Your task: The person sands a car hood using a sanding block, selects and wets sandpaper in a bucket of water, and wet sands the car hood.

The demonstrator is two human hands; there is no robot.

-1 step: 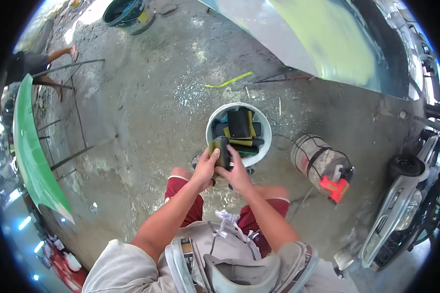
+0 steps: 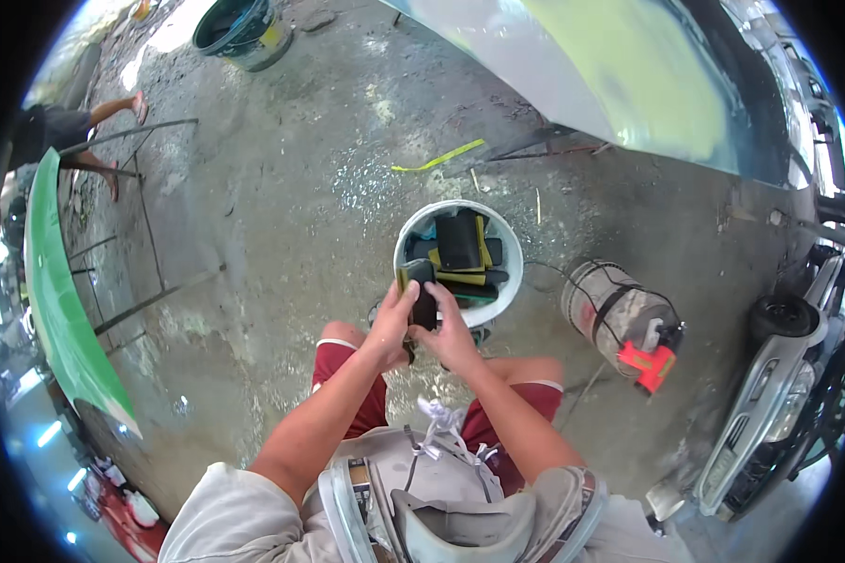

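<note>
Wet, stained concrete floor [image 2: 282,216] of an open work yard carries everything seen. Nearest the camera, the person's grey shirt and red shorts [image 2: 366,399] show above bent knees. Both forearms rise from the lower edge and meet over the knees. Left hand [image 2: 391,324] and right hand [image 2: 451,333] are both closed around one dark block [image 2: 423,298] with a yellow-green edge, fingers wrapped on either side; block is held upright just at the near rim of the bucket. White bucket [image 2: 507,246] stands on the floor directly beyond the hands and contains several more dark and yellow pieces stacked loosely. To its right, near but apart, a wrapped cylinder [image 2: 615,310] lies on its side with a red fitting [image 2: 650,364] at its near end. A yellow strip [image 2: 441,156] lies on the floor beyond the bucket. Left side: a green panel [image 2: 61,310] rests on a metal rack [image 2: 141,235]. Far right: vehicle parts [image 2: 770,394]. Far top: a large pale panel [image 2: 629,84] with a yellow-green patch, a dark tub [image 2: 239,28], and another person's legs [image 2: 103,122] at far left.
</note>
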